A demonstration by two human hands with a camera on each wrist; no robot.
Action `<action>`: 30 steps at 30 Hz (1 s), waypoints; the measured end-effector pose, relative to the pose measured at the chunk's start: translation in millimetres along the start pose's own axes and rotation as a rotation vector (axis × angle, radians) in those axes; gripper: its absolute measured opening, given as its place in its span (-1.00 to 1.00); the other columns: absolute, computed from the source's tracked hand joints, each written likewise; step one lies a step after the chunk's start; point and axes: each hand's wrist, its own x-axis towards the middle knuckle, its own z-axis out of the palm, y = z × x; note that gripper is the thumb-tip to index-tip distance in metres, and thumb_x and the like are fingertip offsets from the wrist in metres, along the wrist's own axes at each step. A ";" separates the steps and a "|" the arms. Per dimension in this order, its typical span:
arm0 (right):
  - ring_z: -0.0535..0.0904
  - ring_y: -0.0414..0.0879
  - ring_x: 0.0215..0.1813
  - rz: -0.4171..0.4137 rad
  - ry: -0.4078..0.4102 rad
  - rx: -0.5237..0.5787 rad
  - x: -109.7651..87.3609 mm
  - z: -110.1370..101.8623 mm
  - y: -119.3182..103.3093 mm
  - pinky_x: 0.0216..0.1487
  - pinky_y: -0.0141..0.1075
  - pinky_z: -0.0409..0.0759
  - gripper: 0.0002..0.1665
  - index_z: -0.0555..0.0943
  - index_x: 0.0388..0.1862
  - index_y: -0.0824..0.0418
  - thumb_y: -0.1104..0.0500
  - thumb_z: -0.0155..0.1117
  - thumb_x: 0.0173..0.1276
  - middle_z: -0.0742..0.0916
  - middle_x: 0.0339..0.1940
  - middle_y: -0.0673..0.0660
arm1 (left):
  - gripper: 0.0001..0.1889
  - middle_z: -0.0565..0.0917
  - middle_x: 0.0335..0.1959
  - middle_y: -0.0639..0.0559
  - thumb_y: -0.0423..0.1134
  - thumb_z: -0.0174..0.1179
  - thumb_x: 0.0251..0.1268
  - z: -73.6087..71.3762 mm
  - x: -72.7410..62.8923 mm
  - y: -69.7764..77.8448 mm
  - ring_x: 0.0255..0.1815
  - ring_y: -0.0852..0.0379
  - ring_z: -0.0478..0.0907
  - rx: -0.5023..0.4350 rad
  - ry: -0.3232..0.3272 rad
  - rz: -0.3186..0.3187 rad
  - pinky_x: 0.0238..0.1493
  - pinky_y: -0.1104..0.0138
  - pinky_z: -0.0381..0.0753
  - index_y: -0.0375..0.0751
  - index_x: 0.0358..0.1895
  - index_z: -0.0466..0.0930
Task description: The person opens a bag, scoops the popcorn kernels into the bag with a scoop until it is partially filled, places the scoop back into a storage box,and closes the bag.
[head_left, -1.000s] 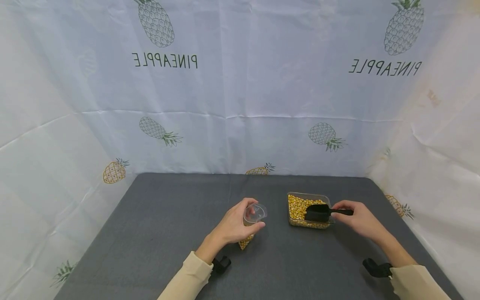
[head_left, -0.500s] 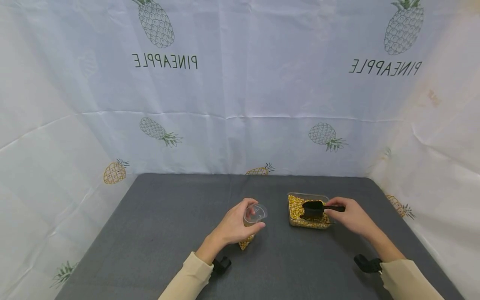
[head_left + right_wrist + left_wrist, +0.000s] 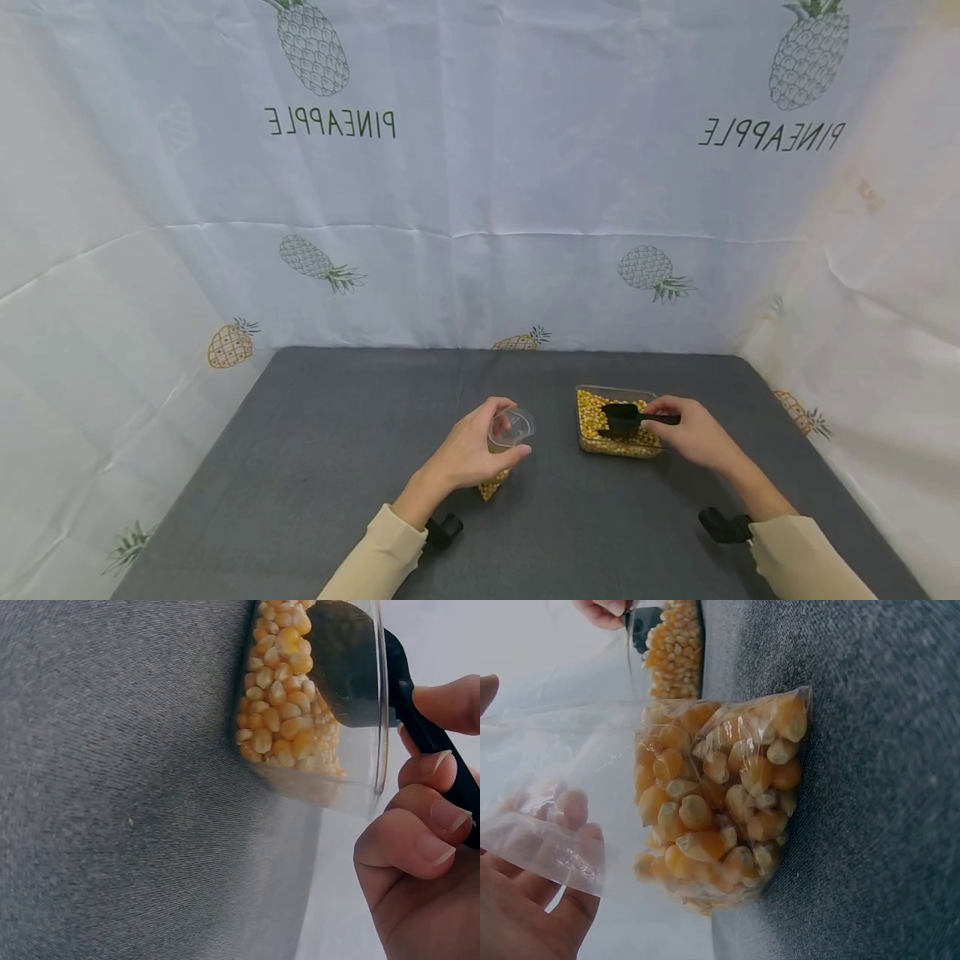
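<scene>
My left hand [image 3: 467, 448] holds a clear plastic bag [image 3: 716, 806] upright by its upper part, the fingers curled round its open mouth. Corn kernels fill the bag's lower part, which rests on the table in the left wrist view. To the right, my right hand [image 3: 701, 435] grips the handle of a black scoop [image 3: 622, 417]. The scoop's head is inside a clear rectangular container [image 3: 622, 450] of yellow corn kernels [image 3: 281, 705]. Seen from the right wrist, the scoop's head lies behind the container's clear wall, against the kernels. How much corn it carries is hidden.
A dark grey cloth-covered table [image 3: 360, 433] lies under everything. White curtains [image 3: 480, 183] printed with pineapples hang behind it and along both sides. A black wrist mount [image 3: 444, 531] sits below the left wrist, another [image 3: 724, 525] below the right.
My right hand has moved left with the scoop, sliding it further across the container, and the scoop has changed its tilt. My left hand and the bag stay in place.
</scene>
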 end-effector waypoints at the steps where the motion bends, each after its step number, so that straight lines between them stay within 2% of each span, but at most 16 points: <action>1: 0.58 0.23 0.09 0.000 0.000 0.001 -0.1 0.7 0.9 -0.10 0.03 0.59 -0.66 0.66 0.08 0.26 0.06 0.30 0.49 0.69 0.06 0.25 | -0.31 0.57 -0.08 -0.03 0.14 0.27 0.37 0.3 0.0 -0.1 -0.21 0.24 0.43 0.001 -0.002 -0.003 -0.18 0.30 0.48 -0.21 0.39 0.36; 4: 0.55 0.31 0.17 0.000 -0.011 0.008 -0.4 2.1 3.4 -0.04 0.11 0.59 -0.64 0.66 0.10 0.25 0.03 0.29 0.50 0.67 0.11 0.29 | -0.33 0.58 -0.07 -0.08 0.14 0.27 0.37 0.6 -0.1 -0.1 -0.21 0.24 0.43 0.001 -0.002 -0.005 -0.17 0.30 0.48 -0.16 0.38 0.36; 11: 0.57 0.23 0.13 0.004 -0.009 0.058 -3.7 4.1 9.5 -0.12 -0.05 0.58 -0.61 0.64 0.13 0.27 0.03 0.28 0.52 0.67 0.12 0.27 | -0.35 0.57 -0.09 -0.04 0.13 0.27 0.38 -0.2 -1.1 1.5 -0.22 0.24 0.43 -0.003 0.006 0.013 -0.18 0.30 0.47 -0.16 0.37 0.36; 16: 0.51 0.31 0.22 0.003 0.014 0.080 -8.6 4.2 13.7 -0.04 0.04 0.58 -0.58 0.63 0.17 0.28 0.02 0.27 0.53 0.65 0.18 0.32 | -0.35 0.55 -0.11 0.05 0.15 0.27 0.37 0.4 -1.1 1.3 -0.23 0.25 0.43 0.009 0.005 0.008 -0.19 0.32 0.47 -0.11 0.38 0.36; 19: 0.50 0.29 0.22 0.018 0.020 0.093 -11.4 3.3 14.9 -0.05 0.01 0.58 -0.56 0.62 0.18 0.27 0.00 0.28 0.52 0.63 0.20 0.32 | -0.35 0.55 -0.11 0.05 0.15 0.27 0.37 0.9 -0.9 1.0 -0.22 0.25 0.43 0.007 0.003 0.003 -0.19 0.31 0.47 -0.09 0.38 0.36; 23: 0.57 0.13 0.04 0.053 0.022 0.136 -14.4 1.5 15.7 -0.21 -0.10 0.58 -0.54 0.61 0.20 0.26 -0.03 0.28 0.52 0.60 0.22 0.34 | -0.33 0.58 -0.07 -0.07 0.14 0.27 0.38 1.6 -0.5 0.0 -0.22 0.24 0.43 -0.001 0.000 0.005 -0.18 0.30 0.47 -0.16 0.39 0.36; 27: 0.56 -0.04 -0.17 0.073 0.018 0.178 -16.1 -0.2 16.6 -0.32 -0.11 0.57 -0.53 0.60 0.21 0.27 -0.02 0.28 0.52 0.58 0.24 0.38 | -0.32 0.58 -0.07 -0.10 0.13 0.27 0.38 2.2 -0.5 -1.3 -0.22 0.23 0.43 -0.001 0.003 0.010 -0.18 0.30 0.47 -0.21 0.39 0.36; 30: 0.55 -0.06 -0.20 0.084 0.024 0.190 -17.2 -1.6 17.3 -0.33 -0.12 0.57 -0.52 0.59 0.22 0.27 -0.03 0.27 0.52 0.57 0.25 0.39 | -0.32 0.58 -0.08 -0.08 0.13 0.27 0.37 2.5 -0.6 -1.5 -0.22 0.23 0.43 0.003 0.008 0.013 -0.18 0.30 0.48 -0.21 0.38 0.36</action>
